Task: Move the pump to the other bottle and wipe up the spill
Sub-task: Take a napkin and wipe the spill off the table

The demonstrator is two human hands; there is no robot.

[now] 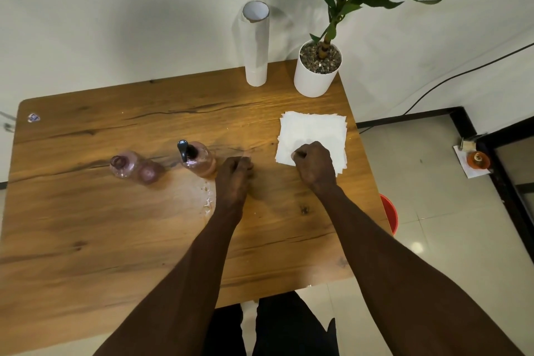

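A pink bottle (pixel 202 163) carrying the black pump (pixel 183 150) stands mid-table. Left of it is a second pink bottle (pixel 130 166) with an open neck. A pale wet spill (pixel 206 202) lies on the wood just in front of the pump bottle. My left hand (pixel 234 179) rests beside the pump bottle on its right, over the edge of the spill, with its fingers curled and nothing visible in them. My right hand (pixel 313 165) sits on the near edge of a stack of white paper napkins (pixel 313 130) and pinches the top sheet.
The wooden table (pixel 86 240) holds a tall white tube (pixel 255 46) and a potted plant (pixel 318 72) at the back right. A red bucket (pixel 390 214) stands on the floor past the table's right edge. A cable runs along the wall.
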